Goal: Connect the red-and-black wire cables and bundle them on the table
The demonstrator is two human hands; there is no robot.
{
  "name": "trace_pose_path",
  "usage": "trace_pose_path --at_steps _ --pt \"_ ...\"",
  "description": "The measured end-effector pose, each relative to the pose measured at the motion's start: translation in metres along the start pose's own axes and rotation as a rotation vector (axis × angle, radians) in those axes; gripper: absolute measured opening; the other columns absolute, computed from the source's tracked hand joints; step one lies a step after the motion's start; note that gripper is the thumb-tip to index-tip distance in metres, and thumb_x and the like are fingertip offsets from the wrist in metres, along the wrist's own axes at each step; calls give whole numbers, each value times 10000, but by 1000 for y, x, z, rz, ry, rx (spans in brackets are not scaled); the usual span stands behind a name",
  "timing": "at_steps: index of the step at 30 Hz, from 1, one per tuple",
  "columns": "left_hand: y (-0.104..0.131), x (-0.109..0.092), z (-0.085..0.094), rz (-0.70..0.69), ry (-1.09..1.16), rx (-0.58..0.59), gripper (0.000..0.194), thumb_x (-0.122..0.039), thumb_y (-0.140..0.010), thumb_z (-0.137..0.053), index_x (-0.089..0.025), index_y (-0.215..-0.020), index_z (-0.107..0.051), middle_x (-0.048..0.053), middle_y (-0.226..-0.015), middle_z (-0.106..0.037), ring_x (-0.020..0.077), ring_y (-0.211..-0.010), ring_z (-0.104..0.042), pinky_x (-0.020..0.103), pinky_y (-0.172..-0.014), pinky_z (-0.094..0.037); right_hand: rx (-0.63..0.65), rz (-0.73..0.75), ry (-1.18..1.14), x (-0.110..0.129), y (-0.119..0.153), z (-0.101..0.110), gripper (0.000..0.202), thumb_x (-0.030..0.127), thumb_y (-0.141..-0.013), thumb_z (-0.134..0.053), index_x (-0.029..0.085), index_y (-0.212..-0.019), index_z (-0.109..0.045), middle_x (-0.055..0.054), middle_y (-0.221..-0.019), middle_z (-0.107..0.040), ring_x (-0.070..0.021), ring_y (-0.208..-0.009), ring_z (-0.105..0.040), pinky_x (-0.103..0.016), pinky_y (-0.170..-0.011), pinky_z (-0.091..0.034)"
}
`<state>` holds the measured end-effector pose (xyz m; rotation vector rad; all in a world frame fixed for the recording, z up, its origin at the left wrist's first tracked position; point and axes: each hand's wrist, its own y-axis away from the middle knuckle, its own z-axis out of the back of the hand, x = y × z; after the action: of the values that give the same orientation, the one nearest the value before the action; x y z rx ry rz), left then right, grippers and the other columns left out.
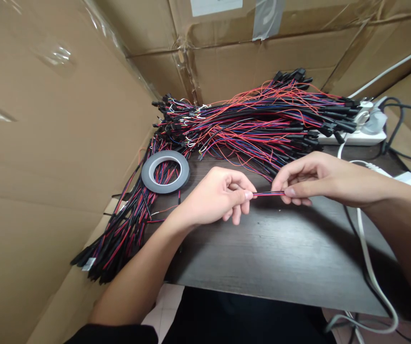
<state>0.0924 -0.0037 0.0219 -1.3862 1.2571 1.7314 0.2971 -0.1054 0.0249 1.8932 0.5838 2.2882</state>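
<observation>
Between my hands runs a thin cable of red, black and blue-looking wires (268,193), held level above the dark table (255,258). My left hand (223,193) pinches it at one end of the visible span, thumb against forefinger. The other end sits in a similar pinch of my right hand (306,181). Left of my left hand, a roll of dark grey tape (148,177) lies on a bundle of wires (126,229). Behind both hands is a large pile of wire harnesses (248,119) with black connectors.
Cardboard boxes (65,143) wall off the left and back. At the right, a white power strip (352,138) with plugs stands behind my right hand. White and black cords (365,239) hang down past the table's right side.
</observation>
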Motion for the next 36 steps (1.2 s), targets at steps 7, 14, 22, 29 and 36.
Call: trace_pose_path --at_steps 7,14,22,29,36 --pt "-2 -2 3 -6 -27 -18 74 -75 -809 -539 -97 -775 -601 -2 -552 -603 66 -369 -542 138 -329 -344 -32 -6 29 -2 1 6 195 347 -691 -773 172 -685 -690 -2 -569 -615 -97 -470 -482 -208 -399 -326" --pt "-3 1 -2 -10 -87 -46 80 -100 -819 -551 -100 -750 -590 -11 -548 -587 48 -355 -514 129 -332 -334 -184 121 239 -4 1 3 212 370 -694 -743 183 -620 -675 -3 -572 -601 -129 -542 -506 -248 -514 -375" --pt "-5 5 -2 -22 -126 -45 83 -115 -822 -542 -108 -753 -588 -11 -558 -594 44 -358 -515 128 -348 -344 -211 161 256 -7 -5 -8 154 340 -741 -690 186 -741 -706 -3 -612 -622 -141 -571 -547 -251 -539 -416" --pt "-5 5 -3 -18 -171 -64 86 -114 -822 -534 -110 -762 -596 -12 -547 -595 46 -351 -505 133 -342 -340 -233 69 91 -5 -9 -14 158 322 -697 -693 175 -643 -677 -10 -564 -608 -129 -526 -545 -237 -472 -403" --pt "-6 7 -3 -26 -197 -73 82 -111 -828 -530 -112 -778 -595 -18 -551 -592 45 -348 -504 130 -339 -337 -141 74 103 -6 -8 -17 129 289 -719 -668 171 -668 -677 -16 -588 -640 -131 -540 -560 -241 -500 -420"
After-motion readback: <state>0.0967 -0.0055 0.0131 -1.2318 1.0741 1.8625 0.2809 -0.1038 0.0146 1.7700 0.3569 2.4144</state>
